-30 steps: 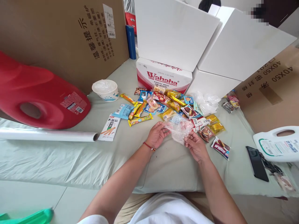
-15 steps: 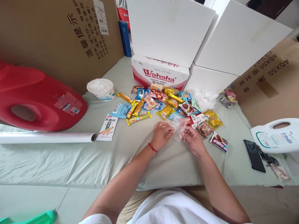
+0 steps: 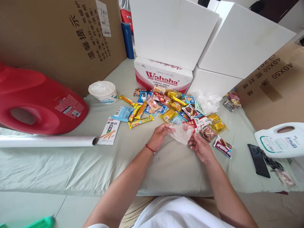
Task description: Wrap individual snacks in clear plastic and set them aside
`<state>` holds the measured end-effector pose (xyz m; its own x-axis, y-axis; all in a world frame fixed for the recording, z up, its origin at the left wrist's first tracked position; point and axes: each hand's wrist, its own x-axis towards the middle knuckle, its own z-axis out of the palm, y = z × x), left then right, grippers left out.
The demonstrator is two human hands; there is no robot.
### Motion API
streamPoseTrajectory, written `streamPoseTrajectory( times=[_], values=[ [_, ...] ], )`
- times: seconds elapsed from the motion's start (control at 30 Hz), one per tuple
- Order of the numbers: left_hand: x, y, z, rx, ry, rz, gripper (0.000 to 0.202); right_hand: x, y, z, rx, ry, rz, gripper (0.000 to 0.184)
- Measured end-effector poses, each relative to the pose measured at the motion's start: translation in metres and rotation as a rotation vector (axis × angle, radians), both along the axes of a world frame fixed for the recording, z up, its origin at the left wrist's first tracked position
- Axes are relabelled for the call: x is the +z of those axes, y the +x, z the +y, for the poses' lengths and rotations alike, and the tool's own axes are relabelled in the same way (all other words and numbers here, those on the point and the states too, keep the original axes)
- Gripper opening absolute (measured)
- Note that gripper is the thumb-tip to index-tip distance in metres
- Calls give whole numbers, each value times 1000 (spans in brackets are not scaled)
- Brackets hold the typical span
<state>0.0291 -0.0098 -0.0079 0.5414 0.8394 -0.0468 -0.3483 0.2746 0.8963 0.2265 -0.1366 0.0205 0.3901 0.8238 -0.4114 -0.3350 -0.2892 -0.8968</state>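
Between my hands a clear plastic bag (image 3: 181,132) is stretched out just above the cloth. My left hand (image 3: 161,136) pinches its left edge, and my right hand (image 3: 200,146) grips its right side. Just beyond the bag lies a heap of wrapped snacks: a yellow packet (image 3: 168,115), a red and white packet (image 3: 196,124) and several blue ones. A brown round-cake packet (image 3: 208,133) and a purple and white cake packet (image 3: 223,146) lie right of my right hand. Off to the left are a yellow stick packet (image 3: 141,121) and a white spicy-strip packet (image 3: 109,131).
A white paper tub (image 3: 103,95), a red jug (image 3: 42,101) and a roll of film (image 3: 49,141) stand or lie left. Behind the snacks are a Wahaha box (image 3: 163,75) and crumpled clear bags (image 3: 207,100). At right are a phone (image 3: 258,160) and a white detergent bottle (image 3: 280,139).
My hands have moved apart, the left one leftward and the right one slightly right. The bunched clear bag is now spread wider between them.
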Motion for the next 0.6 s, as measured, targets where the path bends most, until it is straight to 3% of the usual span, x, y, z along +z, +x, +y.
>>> streamPoseTrajectory(
  times=[0.07, 0.13, 0.4, 0.6],
  values=[
    [1, 0, 0, -6, -9, 1, 19, 1, 9, 7, -106, -8, 12, 48],
    [2, -1, 0, -16, -3, 1, 17, 4, 17, 15, -120, -34, 22, 46],
    [9, -1, -4, -79, 56, 26, 25, 11, 12, 43, 114, -121, 98, 46],
    [9, -5, -2, -62, 3, -80, 36, 4, 9, 38, 109, -15, 75, 48]
  ],
)
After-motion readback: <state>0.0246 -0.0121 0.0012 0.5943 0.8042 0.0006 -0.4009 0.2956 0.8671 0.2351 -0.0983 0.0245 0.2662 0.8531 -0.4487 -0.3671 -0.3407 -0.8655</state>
